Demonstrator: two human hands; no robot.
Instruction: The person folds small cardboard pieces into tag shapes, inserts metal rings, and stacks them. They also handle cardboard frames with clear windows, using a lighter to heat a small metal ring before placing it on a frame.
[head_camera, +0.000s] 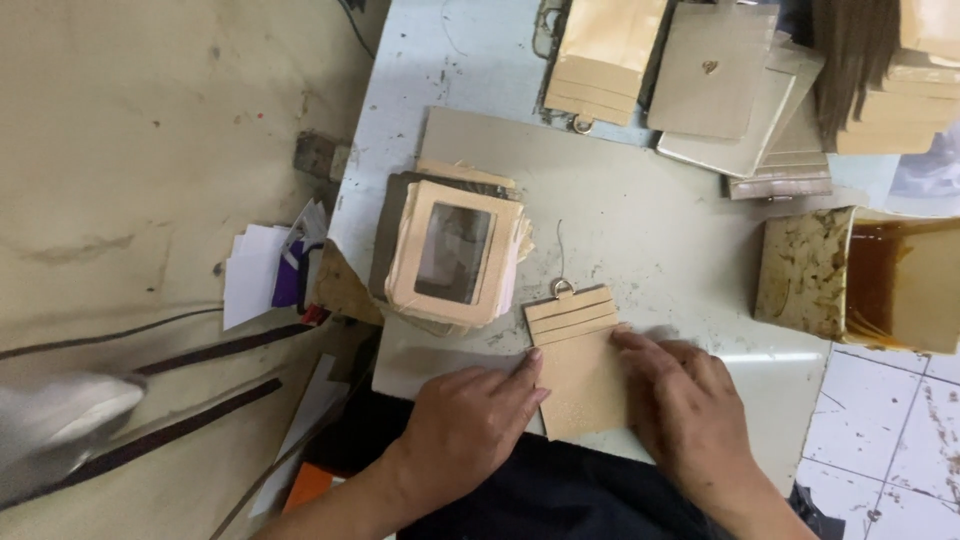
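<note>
Pressing down with both palms now, the left hand (468, 420) and the right hand (690, 415) pin a tan card-holder panel (582, 365) flat on the worktop (660, 230), right at its near edge. It looks like the smoothing step, most likely seating a glued layer. The left fingers lie flat and close together over the panel's left edge, gripping nothing; the right fingers spread a little wider along its right side, index tip up near the stacked card slots. A small metal ring (562, 288) sticks out of the panel's top. Just beyond sits a stack of windowed frame pieces (455, 252), near the panel but not touching it. Over on the right, a stained glue tray (860, 278) holds amber liquid. At the far edge, piles of finished tan panels (725, 85) overlap each other. Any next move, by my reading, calls for even pressure out to the corners and a clean lift that doesn't shift the layers. Hard to call: the panel's lower edge is lost against the dark lap, both wrists are cut off, and whether glue is wet underneath can't be seen.
</note>
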